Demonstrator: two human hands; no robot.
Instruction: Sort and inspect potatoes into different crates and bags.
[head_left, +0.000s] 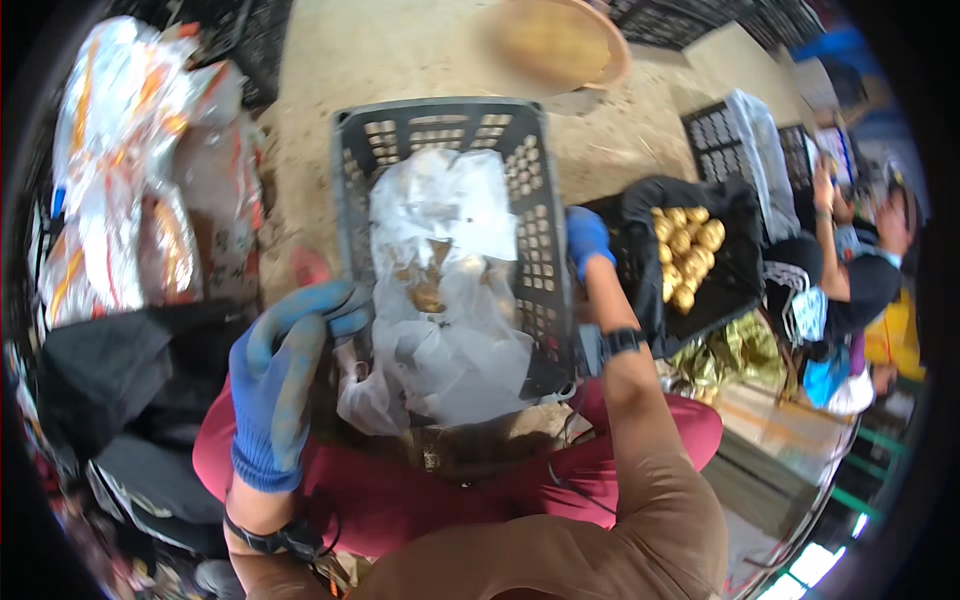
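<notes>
A black plastic crate (442, 109) stands before me, with crumpled whitish plastic film (472, 360) over the things inside, and brown shows through a gap in it. My left hand (296, 352), in a blue work glove with grey-blue coating, is at the crate's near left side, its fingers bent at the rim; whether they grip it cannot be told. My right hand (589, 238), gloved in blue, is against the crate's right outer side, its fingers mostly hidden. To the right of it, yellow potatoes (688, 251) lie in a second crate lined with black cloth (724, 300).
At the top is an orange-rimmed basin (619, 52) with blurred yellow contents. Silvery plastic packaging (120, 172) and black cloth (112, 367) lie at the left. Another person (832, 262) sits at the right, near a film-lined crate (720, 139) and cardboard (757, 71).
</notes>
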